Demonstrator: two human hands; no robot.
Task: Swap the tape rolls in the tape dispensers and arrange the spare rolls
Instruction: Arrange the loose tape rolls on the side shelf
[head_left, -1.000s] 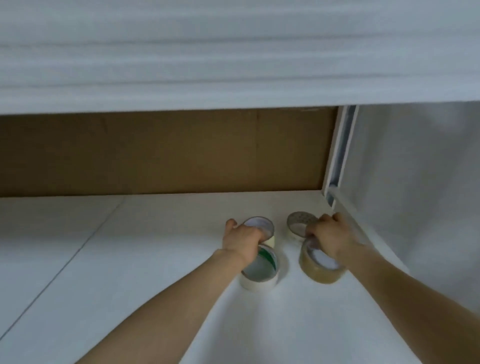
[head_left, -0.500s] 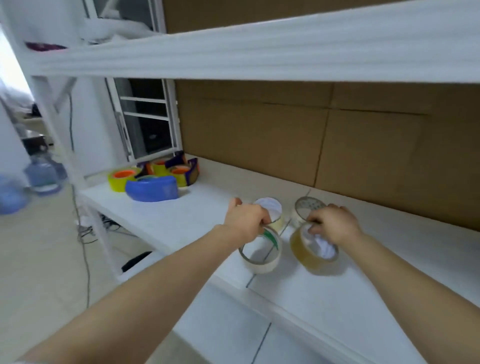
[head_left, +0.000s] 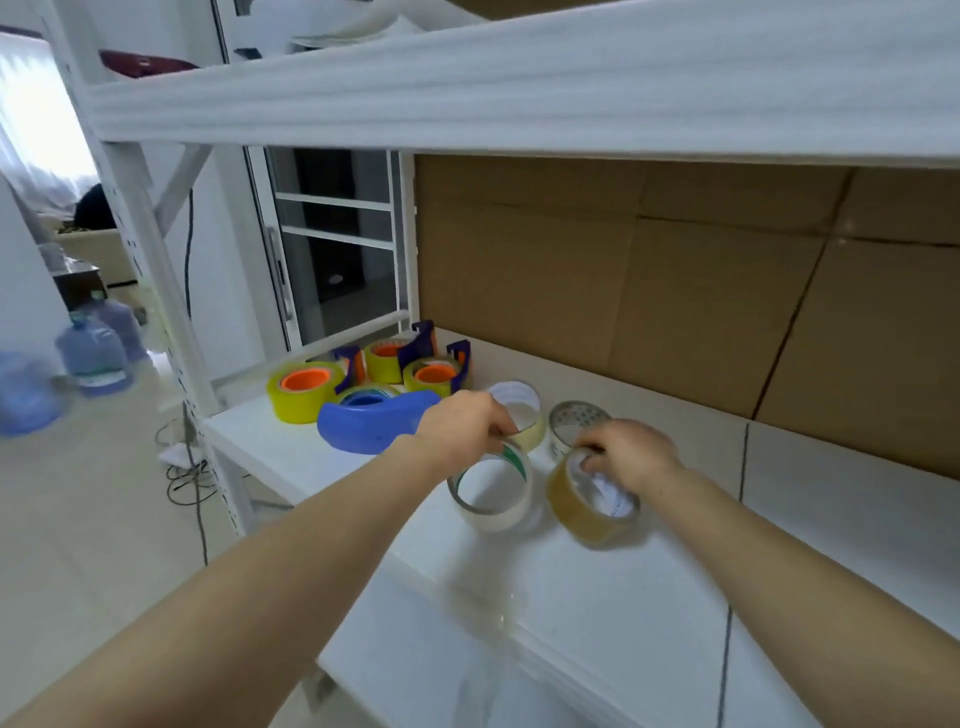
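Grabbing two rolls at once on the white shelf (head_left: 597, 597): left hand (head_left: 465, 423) pinches the far rim of the clear roll (head_left: 491, 506), right hand (head_left: 631, 454) has its fingers hooked into the brown roll (head_left: 582, 519). Both rolls sit tilted. Cream roll (head_left: 519, 405) and silvery roll (head_left: 576, 415) are just behind, blue dispenser (head_left: 369, 428) to the left.

2 forearms (head_left: 291, 566) bare to the frame edge; left hand (head_left: 462, 422) and right hand (head_left: 631, 456) bare.

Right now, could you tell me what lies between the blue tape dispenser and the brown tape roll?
In the head view, the left hand and the clear tape roll it grips.
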